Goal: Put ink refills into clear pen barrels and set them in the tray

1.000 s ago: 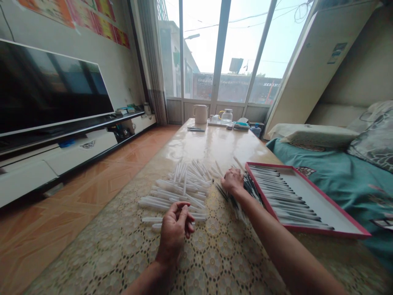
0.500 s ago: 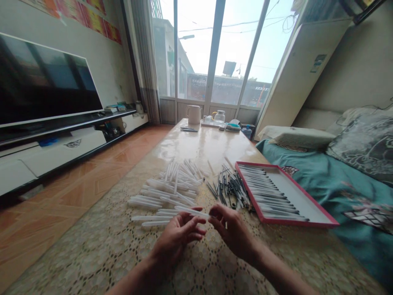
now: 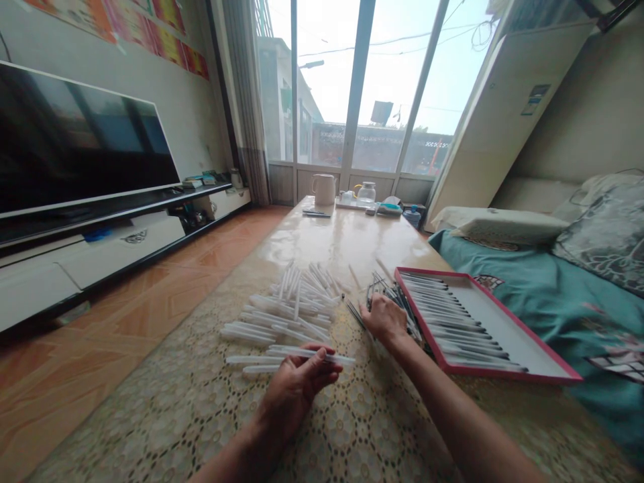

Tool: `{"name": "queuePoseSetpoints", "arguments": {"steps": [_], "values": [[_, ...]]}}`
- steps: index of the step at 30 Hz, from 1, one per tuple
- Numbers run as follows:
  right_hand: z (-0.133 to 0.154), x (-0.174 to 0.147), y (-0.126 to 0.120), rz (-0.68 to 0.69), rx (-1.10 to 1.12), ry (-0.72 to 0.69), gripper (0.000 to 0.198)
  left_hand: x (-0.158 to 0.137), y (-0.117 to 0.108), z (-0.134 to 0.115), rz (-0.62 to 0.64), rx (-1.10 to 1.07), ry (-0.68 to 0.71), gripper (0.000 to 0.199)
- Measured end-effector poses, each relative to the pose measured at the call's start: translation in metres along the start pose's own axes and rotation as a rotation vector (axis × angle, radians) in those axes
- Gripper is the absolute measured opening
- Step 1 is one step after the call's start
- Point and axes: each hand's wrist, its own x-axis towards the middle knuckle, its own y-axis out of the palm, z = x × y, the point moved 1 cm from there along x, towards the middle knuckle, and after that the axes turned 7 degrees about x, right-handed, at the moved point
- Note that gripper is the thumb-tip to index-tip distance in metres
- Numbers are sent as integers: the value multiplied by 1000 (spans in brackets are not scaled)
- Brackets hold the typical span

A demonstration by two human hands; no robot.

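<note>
My left hand (image 3: 306, 376) is closed on a white pen barrel (image 3: 345, 360), gripped between thumb and fingers, its end pointing right. To the right and farther off, my right hand (image 3: 385, 318) is down on a pile of dark, thin pen parts (image 3: 358, 314). Its fingers curl into the pile, and their tips are hidden, so what they pinch does not show. A heap of white pen barrels (image 3: 292, 312) lies beyond my left hand. Beside the dark pile, a red-rimmed box (image 3: 528, 335) holds a row of pens with dark ends (image 3: 460, 329).
The long table (image 3: 201, 409) has a patterned cover. At its far end stand a beige pitcher (image 3: 325, 190), a glass teapot (image 3: 367, 192) and a tissue pack (image 3: 389, 207). A sofa with a teal cover (image 3: 508, 268) runs along the right; a television (image 3: 85, 141) is on the left.
My right hand has left the white barrel and moved away to the right, onto the dark pile. My left hand keeps the barrel. The view has shifted slightly.
</note>
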Motion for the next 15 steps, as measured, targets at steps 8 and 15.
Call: {"name": "queuePoseSetpoints", "arguments": {"steps": [8, 15], "values": [[-9, -11, -7, 66, -52, 46, 24, -1, 0, -3, -50, 29, 45, 20], [-12, -51, -26, 62, 193, -141, 17, 3, -5, -7, -132, -61, 108, 5]]}}
